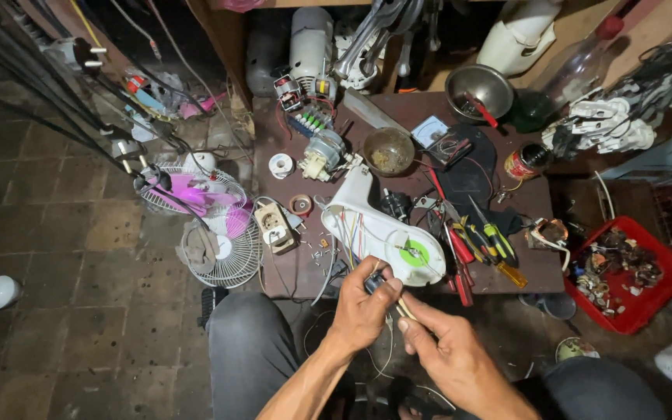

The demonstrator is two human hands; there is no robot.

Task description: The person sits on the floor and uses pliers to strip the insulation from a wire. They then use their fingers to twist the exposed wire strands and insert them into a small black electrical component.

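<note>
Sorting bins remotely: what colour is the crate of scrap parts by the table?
Red crate, seen best in the head view, lower right.

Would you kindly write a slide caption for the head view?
Both hands, left hand and right hand, pinch a small dark part beside an opened white fan housing.

1. Both forearms are bare to the lower edge of the frame, with no sleeve in view.
2. The left hand wears no glove, ring or watch.
3. The right hand is likewise ungloved, its wrist free of any band.
4. Dark grey trousers cover both knees (the cloth looks plain, with soft folds).
</note>
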